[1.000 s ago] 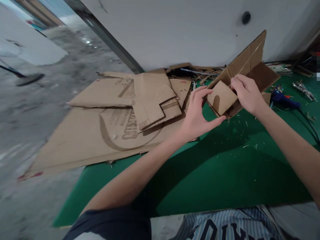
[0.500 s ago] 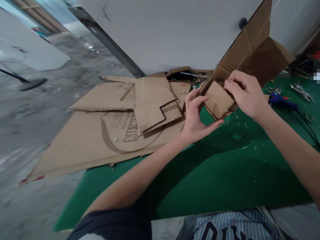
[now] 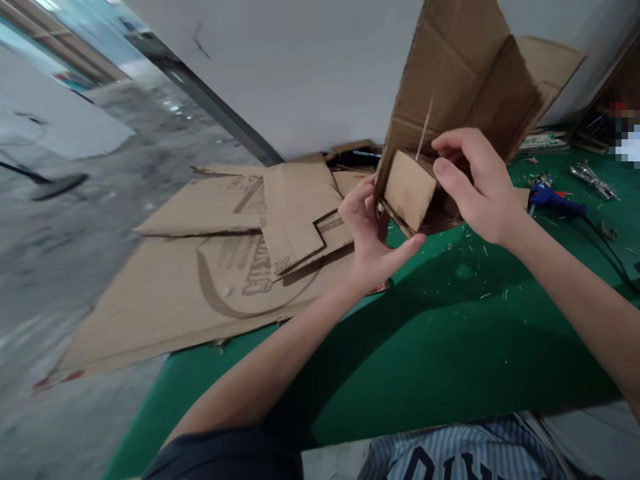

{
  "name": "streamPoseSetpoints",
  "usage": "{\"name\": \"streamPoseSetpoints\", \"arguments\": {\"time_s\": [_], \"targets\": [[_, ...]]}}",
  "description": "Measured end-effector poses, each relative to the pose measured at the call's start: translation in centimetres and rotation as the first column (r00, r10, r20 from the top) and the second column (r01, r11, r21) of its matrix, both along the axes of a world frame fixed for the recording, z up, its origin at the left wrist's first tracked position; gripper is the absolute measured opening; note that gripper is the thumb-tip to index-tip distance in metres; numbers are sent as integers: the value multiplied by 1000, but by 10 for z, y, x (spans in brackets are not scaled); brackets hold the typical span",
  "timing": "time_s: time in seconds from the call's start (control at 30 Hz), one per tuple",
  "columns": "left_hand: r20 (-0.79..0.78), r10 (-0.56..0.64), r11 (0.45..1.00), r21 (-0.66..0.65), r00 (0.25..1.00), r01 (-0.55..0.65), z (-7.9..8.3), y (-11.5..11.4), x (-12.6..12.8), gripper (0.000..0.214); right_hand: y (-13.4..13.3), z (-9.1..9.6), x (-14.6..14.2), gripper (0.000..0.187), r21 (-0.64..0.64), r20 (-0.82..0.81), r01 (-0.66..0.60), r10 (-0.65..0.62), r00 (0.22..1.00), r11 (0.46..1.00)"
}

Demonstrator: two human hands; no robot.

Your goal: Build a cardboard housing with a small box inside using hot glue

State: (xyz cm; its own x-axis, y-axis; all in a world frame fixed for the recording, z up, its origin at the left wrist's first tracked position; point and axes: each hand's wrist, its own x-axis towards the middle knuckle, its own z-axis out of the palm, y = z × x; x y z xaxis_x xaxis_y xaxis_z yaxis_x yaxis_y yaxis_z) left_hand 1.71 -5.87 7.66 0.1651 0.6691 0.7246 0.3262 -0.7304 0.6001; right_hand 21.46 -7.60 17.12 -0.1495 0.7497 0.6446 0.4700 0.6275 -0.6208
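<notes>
My left hand [image 3: 377,243] grips the lower left corner of a folded cardboard structure [image 3: 450,73], thumb in front and fingers around its edge. In that corner sits a small cardboard block [image 3: 410,190] with a flat, square face. A thin pale strand [image 3: 425,130] rises from the block's top edge; whether it is string or a stick I cannot tell. Just right of the block, my right hand [image 3: 480,183] has its thumb and forefinger apart, with nothing visible between them. Its other fingers are partly hidden behind.
Flat cardboard sheets [image 3: 150,287] overhang the left of the green table [image 3: 450,360]. A cut cardboard piece [image 3: 295,213] lies on them. At right are a blue glue gun [image 3: 557,200] with a cord and a clear plastic bundle [image 3: 593,180]. A pale wall [image 3: 300,73] stands behind.
The cardboard structure has shifted left and turned more upright in my left hand. My right thumb and forefinger have let go of the thin strand and spread apart.
</notes>
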Motion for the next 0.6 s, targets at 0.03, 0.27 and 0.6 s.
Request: {"name": "streamPoseSetpoints", "arguments": {"time_s": [0.03, 0.27, 0.6], "targets": [[6, 18, 1000, 9, 1000, -18, 2, 0, -1, 82, -2, 1, 0, 24, 46, 58, 3, -6, 998, 999], [33, 39, 993, 108, 999, -42, 17, 3, -12, 73, -12, 0, -4, 49, 79, 323, -16, -10, 946, 997], [28, 103, 995, -22, 994, -102, 14, 16, -16, 76, 6, -9, 14, 64, 6, -136, 176, -174, 975, 984]]}}
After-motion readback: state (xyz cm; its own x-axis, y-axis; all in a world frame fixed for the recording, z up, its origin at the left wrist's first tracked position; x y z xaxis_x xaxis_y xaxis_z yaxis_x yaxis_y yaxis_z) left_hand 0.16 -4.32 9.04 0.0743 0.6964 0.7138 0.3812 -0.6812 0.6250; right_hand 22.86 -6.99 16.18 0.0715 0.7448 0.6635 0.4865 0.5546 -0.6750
